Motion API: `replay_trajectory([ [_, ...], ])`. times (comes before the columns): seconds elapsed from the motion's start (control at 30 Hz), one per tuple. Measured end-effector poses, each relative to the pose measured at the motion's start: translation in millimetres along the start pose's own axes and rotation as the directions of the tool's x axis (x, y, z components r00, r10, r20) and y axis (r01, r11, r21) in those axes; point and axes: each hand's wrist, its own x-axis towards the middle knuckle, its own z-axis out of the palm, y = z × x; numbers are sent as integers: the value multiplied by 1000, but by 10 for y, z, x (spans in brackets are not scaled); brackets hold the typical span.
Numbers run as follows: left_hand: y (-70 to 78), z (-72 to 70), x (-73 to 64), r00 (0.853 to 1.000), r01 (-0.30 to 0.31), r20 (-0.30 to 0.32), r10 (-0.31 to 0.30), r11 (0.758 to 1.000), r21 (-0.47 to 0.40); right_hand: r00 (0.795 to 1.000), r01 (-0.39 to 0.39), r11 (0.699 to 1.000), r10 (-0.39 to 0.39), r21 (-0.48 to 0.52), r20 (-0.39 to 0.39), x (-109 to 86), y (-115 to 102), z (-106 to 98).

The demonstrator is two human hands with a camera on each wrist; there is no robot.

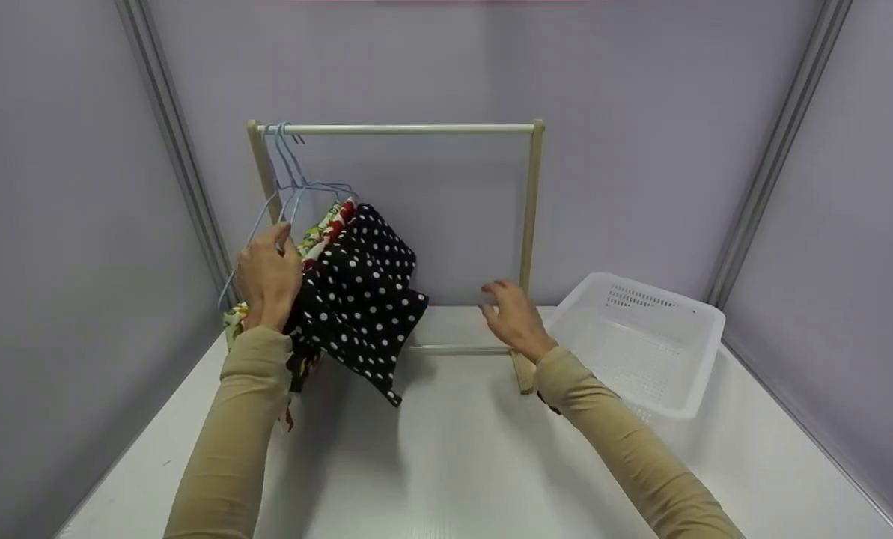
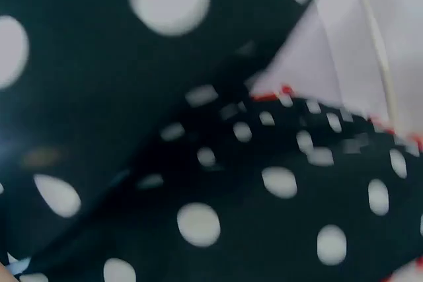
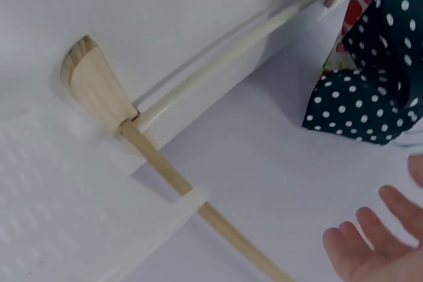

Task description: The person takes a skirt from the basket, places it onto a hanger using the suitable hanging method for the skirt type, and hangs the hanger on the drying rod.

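Light blue wire hangers (image 1: 293, 168) hook over the left end of a rack's top rail. From them hang a black cloth with white polka dots (image 1: 367, 292), a red-patterned cloth (image 1: 339, 221) and a green-and-yellow patterned cloth (image 1: 317, 233), bunched together. My left hand (image 1: 269, 277) pinches a hanger at its lower left side, beside the dotted cloth. That dotted cloth (image 2: 165, 97) fills most of the left wrist view. My right hand (image 1: 517, 318) is in the air near the rack's right post, its fingers (image 3: 373, 226) loosely spread and holding nothing.
The wooden rack (image 1: 532, 202) has a pale top rail (image 1: 416, 129) and a lower bar (image 1: 457, 349). To its right, a white perforated plastic basket (image 1: 704, 359) stands tilted on the white table (image 1: 453, 464). Grey walls (image 1: 641, 150) enclose the back and sides.
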Motion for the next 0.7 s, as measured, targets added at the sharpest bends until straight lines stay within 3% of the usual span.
replay_trajectory([
  [0.1,-29,-5,-17,993,-113,50,108,989,97,986,-107,993,112,50,-126,77,85,-85],
  [0.17,-62,-20,-36,978,-194,109,180,971,138,972,-164,983,176,82,-159,118,137,-137],
  [0.27,-114,-53,-69,941,-297,212,264,945,140,965,-216,968,231,127,-123,164,207,-211],
  [0.37,-167,-97,-112,905,-368,287,314,916,160,968,-246,955,251,164,-12,204,262,-260],
  [0.47,-201,-138,-171,882,-417,338,329,878,235,968,-249,951,236,186,88,237,301,-292],
  [0.57,-208,-173,-239,870,-428,393,299,853,298,967,-239,953,216,184,137,267,335,-305],
  [0.7,-203,-210,-295,861,-389,452,233,874,291,961,-247,953,219,175,167,286,369,-322],
])
